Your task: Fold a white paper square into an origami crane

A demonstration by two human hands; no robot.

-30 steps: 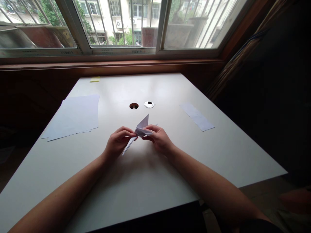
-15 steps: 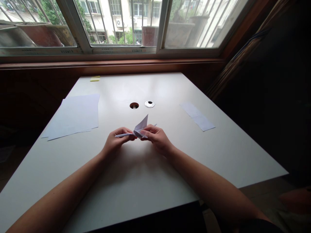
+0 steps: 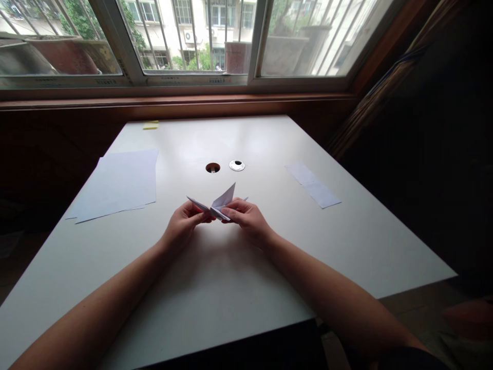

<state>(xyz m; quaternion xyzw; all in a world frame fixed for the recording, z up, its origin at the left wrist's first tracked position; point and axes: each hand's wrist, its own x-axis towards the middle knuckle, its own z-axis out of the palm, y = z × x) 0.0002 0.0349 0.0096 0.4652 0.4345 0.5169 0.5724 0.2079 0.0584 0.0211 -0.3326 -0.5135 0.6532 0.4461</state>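
Note:
A piece of folded white paper (image 3: 224,197) is held between my two hands, above the middle of the white table (image 3: 239,288). One pointed flap of it stands up between the hands, and another thin point sticks out up and left over my left hand (image 3: 188,218). That hand pinches the paper's left part, thumb on the near side. My right hand (image 3: 246,216) grips the right part with thumb and fingers, and a small tip shows beyond its knuckles. Some folds are hidden behind the fingers.
Overlapping white sheets (image 3: 123,182) lie at the left, and a creased paper strip (image 3: 314,185) at the right. Beyond my hands are a round cable hole (image 3: 212,168) and its metal cover (image 3: 236,165). Yellow sticky notes (image 3: 150,125) lie near the far edge, below the window.
The paper's left point has tilted from nearly level to slanting upward above my left hand. My left fingers have shifted slightly; the right hand has barely moved.

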